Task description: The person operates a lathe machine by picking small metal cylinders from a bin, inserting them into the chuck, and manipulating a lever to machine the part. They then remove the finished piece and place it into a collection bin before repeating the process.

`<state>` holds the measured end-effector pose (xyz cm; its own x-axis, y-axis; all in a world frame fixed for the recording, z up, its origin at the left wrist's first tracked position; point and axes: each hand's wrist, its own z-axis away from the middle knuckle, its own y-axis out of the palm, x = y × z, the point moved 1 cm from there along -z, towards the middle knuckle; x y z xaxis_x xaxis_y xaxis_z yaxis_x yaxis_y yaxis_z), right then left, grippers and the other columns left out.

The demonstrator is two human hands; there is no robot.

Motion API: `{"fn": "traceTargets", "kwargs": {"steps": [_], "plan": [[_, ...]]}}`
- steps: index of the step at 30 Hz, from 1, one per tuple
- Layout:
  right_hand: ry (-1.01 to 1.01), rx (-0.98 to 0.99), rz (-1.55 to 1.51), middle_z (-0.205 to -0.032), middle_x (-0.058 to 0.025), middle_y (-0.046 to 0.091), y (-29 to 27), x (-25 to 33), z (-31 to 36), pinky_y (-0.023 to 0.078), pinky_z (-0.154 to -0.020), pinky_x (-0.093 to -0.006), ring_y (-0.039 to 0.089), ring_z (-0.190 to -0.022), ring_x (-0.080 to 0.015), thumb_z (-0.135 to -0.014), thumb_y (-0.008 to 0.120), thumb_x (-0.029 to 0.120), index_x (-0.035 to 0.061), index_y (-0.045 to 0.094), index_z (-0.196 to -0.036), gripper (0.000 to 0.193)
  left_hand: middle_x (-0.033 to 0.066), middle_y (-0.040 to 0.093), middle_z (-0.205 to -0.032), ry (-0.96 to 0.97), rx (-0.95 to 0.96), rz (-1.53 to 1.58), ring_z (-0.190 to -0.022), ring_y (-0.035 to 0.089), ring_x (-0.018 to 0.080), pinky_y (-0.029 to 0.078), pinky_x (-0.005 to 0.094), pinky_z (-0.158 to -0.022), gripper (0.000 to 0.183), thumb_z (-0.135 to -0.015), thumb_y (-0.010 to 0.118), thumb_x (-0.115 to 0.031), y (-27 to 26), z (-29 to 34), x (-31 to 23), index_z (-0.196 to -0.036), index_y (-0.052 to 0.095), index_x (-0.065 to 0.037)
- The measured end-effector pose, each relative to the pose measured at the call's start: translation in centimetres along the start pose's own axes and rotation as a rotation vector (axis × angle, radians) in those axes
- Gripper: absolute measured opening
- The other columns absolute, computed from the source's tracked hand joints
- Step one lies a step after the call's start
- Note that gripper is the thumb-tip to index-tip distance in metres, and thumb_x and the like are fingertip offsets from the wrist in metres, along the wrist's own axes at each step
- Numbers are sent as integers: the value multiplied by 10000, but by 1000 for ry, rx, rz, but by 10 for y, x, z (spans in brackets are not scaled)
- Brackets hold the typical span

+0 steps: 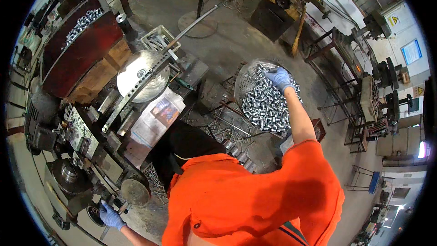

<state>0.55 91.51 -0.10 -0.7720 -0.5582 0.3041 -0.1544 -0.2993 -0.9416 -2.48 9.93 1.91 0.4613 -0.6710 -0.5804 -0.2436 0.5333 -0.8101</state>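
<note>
My right hand [279, 78], in a blue-grey glove, reaches into a heap of short shiny metal cylinders [266, 105]. Its fingers lie outstretched over the upper part of the heap; whether a piece is under them is hidden. The cylinders fill a round perforated metal basket [244, 81] to my right. Low on the left, my left hand [111, 215], gloved alike, is closed around a metal lever [123, 207] on a machine. Beside that hand are a dark round handwheel [94, 215] and a round metal disc [135, 192].
A dark red curved bin [84, 50] holds more metal pieces. A bright round plate [143, 76] lies under a long perforated bar [136, 90], near a newspaper [156, 117]. Thin metal scraps [227, 134] litter the area before me. Machines and racks [339, 66] line the right.
</note>
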Motion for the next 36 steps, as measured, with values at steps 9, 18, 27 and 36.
{"fn": "traceTargets", "kwargs": {"steps": [9, 18, 27, 36], "plan": [[-334, 360, 248, -889, -203, 656, 77, 8, 41, 482, -819, -380, 627, -871, -341, -680, 637, 582, 32, 679, -924, 603, -9, 504, -565, 113, 9, 88, -449, 348, 61, 246, 242, -400, 369, -900, 555, -333, 10, -18, 29, -948, 644, 22], [-358, 383, 392, -961, -214, 642, 91, 50, 83, 478, -823, -413, 611, -930, -351, -693, 559, 646, 7, 668, -934, 692, 137, 604, -716, 177, -37, -78, -600, 527, 237, 414, 360, -574, 456, -870, 555, -411, 6, -14, 28, -978, 645, 23], [-378, 49, -170, -908, -213, 657, 71, 65, 89, 474, -830, -377, 628, -876, -320, -696, 745, 377, -72, 642, -947, 524, 138, 647, -720, 222, -31, 105, -604, 560, 173, 454, 319, -601, 302, -868, 583, -256, -28, 8, -13, -918, 635, 37], [-1493, 154, -619, -1149, -175, 518, -1, 323, 250, 460, -846, -364, 548, -1011, -308, -629, 780, 202, 73, 642, -1055, 466, 141, 652, -774, 592, 277, 471, -726, 631, 201, 475, 308, -673, 320, -869, 558, -288, -5, 44, -212, -974, 645, 2]]}}
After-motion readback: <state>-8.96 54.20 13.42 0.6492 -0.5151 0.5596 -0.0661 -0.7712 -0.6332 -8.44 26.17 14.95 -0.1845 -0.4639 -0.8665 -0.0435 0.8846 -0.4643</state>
